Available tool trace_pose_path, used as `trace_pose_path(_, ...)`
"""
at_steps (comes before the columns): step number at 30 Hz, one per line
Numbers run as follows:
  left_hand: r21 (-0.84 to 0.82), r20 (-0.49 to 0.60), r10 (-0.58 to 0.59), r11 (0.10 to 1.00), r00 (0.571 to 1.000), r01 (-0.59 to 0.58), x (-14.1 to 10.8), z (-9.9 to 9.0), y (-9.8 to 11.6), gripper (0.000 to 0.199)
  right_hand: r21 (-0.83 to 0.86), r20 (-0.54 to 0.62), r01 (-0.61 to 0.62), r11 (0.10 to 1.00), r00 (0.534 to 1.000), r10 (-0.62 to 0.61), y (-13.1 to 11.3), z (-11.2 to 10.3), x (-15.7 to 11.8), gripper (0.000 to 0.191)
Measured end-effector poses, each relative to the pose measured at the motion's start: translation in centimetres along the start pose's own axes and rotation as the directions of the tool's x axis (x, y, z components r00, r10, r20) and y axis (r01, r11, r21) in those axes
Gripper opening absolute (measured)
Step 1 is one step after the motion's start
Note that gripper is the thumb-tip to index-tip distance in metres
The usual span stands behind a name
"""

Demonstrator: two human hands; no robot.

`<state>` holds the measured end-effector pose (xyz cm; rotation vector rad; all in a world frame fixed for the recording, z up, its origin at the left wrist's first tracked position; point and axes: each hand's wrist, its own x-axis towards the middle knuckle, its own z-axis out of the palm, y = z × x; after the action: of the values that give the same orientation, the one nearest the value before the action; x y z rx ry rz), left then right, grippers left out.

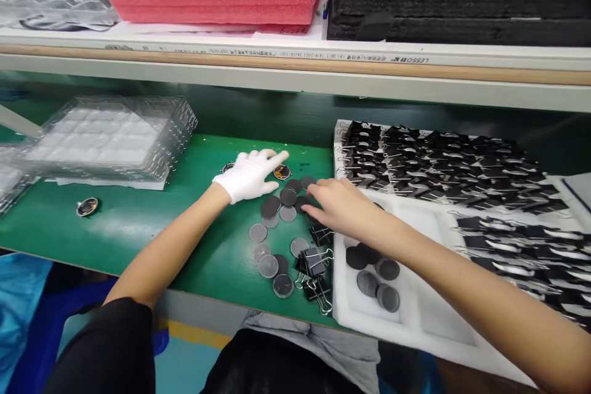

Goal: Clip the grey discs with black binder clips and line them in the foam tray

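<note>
My left hand (253, 173), in a white glove with bare fingertips, lies over the green table with its fingers spread. Beside its index finger is a round watch-like part (282, 172), and another (228, 167) shows partly behind the hand. My bare right hand (333, 202) reaches to the dark discs (289, 196) right of the glove; its fingers are bent, and whether they grip a disc cannot be made out. Clear and dark discs (268, 266) are scattered below. Black binder clips (315, 261) lie beside the white foam tray (341, 283).
Stacked clear plastic trays (111, 135) stand at the left, near a lone round part (87, 207). Rows of black clips (438, 166) fill the right side. A shelf edge (277, 77) crosses above, bearing pink foam (221, 3) and black foam (452, 0).
</note>
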<state>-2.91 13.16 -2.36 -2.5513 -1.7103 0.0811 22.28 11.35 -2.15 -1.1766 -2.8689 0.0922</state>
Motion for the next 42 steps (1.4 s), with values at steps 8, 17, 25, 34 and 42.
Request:
trace_pose_path(8,-0.062,0.086,0.142,0.989,0.986,-0.137,3.2,0.3,0.0,0.042,0.101,-0.053,0.135,0.986,0.990,-0.130,-1.0,2.1,3.1,0.032)
trace_pose_path(17,-0.116,-0.171,0.143,0.980,0.975,-0.164,2.1,-1.5,1.4,0.060,0.613,-0.333,0.013,0.790,0.911,0.244,1.1,2.7,0.7,0.034)
trace_pose_path(25,-0.125,-0.375,0.228,0.948,0.899,-0.293,0.8,-1.4,6.0,0.067,0.786,-0.411,0.062,0.615,0.797,0.444,1.5,2.4,-0.4,0.018)
trace_pose_path(34,-0.161,-0.430,0.220,0.936,0.876,-0.314,0.6,-1.5,6.6,0.062,0.940,-0.172,0.071,0.333,0.943,0.285,1.5,2.2,-0.5,0.037)
trace_pose_path(42,-0.421,-0.457,0.321,0.743,0.830,-0.520,0.2,-3.6,5.5,0.040,0.999,-0.048,0.050,-0.003,0.983,0.176,3.4,1.5,-1.4,0.050)
